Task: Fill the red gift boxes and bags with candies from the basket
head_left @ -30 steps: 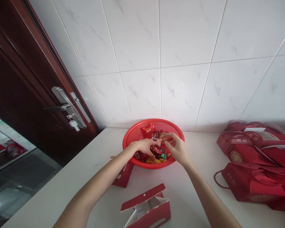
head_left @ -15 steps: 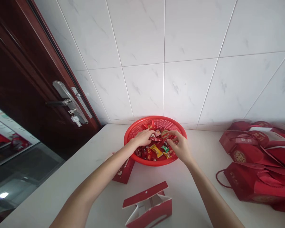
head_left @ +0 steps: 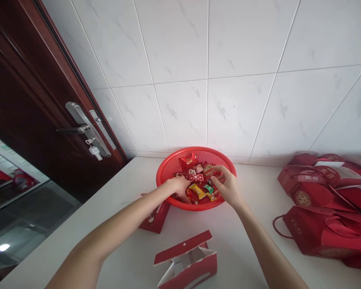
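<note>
A red perforated plastic basket (head_left: 195,208) stands against the wall with wrapped candies in it. My left hand (head_left: 180,188) reaches over its left side, thumb and fingers apart and fingertips low among the candies. Close to it are a yellow-wrapped candy (head_left: 197,191) and a red polka-dot candy (head_left: 196,177). From the right, my right hand (head_left: 228,185) dips in with curved fingers, thumb and forefinger apart near a green-wrapped candy (head_left: 209,188). Its other fingers are partly hidden. In front of the basket, an opened red paper box (head_left: 188,267) shows its white inside.
Another red box (head_left: 156,218) lies left of the basket, partly under my left forearm. Several red gift boxes (head_left: 325,237) with cord handles crowd the right of the white tabletop (head_left: 243,257). A dark red door (head_left: 48,100) with keys in its lock is at left.
My left hand has shifted left and toward me inside the basket, uncovering the polka-dot candy and a red packet behind. My right hand has stayed nearly still.
</note>
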The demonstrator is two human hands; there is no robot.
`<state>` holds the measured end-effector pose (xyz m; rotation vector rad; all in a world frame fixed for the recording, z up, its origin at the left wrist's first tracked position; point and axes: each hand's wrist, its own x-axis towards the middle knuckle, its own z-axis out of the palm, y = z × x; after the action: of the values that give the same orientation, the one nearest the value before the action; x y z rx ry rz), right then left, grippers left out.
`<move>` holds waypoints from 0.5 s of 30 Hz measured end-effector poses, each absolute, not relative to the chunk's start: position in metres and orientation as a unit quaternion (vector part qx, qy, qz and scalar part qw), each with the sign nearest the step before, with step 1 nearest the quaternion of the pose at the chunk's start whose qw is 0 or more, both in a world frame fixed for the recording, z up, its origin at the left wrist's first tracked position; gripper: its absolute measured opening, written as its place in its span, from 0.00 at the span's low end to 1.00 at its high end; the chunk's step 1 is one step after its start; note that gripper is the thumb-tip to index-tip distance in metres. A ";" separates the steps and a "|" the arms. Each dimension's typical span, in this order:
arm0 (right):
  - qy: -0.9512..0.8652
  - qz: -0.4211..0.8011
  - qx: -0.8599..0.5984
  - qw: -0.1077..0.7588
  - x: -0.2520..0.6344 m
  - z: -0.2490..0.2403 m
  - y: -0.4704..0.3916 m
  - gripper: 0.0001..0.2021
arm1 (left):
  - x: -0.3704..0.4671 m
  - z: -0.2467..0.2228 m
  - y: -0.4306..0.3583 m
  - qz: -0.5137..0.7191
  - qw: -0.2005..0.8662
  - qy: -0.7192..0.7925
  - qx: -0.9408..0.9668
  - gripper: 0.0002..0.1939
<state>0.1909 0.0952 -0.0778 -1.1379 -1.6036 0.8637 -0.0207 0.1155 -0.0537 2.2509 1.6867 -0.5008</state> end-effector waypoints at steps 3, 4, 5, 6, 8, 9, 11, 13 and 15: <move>-0.659 0.350 -0.463 0.479 0.191 -0.078 0.095 0.15 | -0.018 -0.060 0.119 -0.150 0.139 0.584 0.786 0.24; -0.660 0.350 -0.462 0.479 0.191 -0.079 0.095 0.15 | -0.019 -0.061 0.121 -0.137 0.141 0.584 0.788 0.19; -0.660 0.349 -0.462 0.479 0.191 -0.079 0.095 0.15 | -0.020 -0.062 0.122 -0.123 0.144 0.584 0.789 0.14; -0.660 0.349 -0.461 0.480 0.191 -0.079 0.095 0.16 | -0.022 -0.063 0.123 -0.107 0.150 0.585 0.790 0.09; -0.664 0.346 -0.458 0.480 0.191 -0.080 0.096 0.16 | -0.028 -0.063 0.125 -0.071 0.171 0.584 0.791 0.01; -0.666 0.341 -0.457 0.481 0.190 -0.080 0.096 0.16 | -0.030 -0.063 0.126 -0.051 0.186 0.582 0.790 0.02; -0.672 0.323 -0.457 0.485 0.190 -0.080 0.097 0.15 | -0.034 -0.062 0.129 -0.003 0.219 0.577 0.786 0.08; -0.675 0.303 -0.462 0.489 0.190 -0.080 0.097 0.13 | -0.037 -0.061 0.133 0.051 0.253 0.575 0.776 0.14; -0.674 0.294 -0.467 0.491 0.190 -0.080 0.098 0.13 | -0.038 -0.060 0.136 0.103 0.286 0.572 0.762 0.17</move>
<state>0.1895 0.0979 -0.0796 -1.1342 -1.6379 0.7130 -0.0378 0.1359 -0.0598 2.0353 1.5296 0.2743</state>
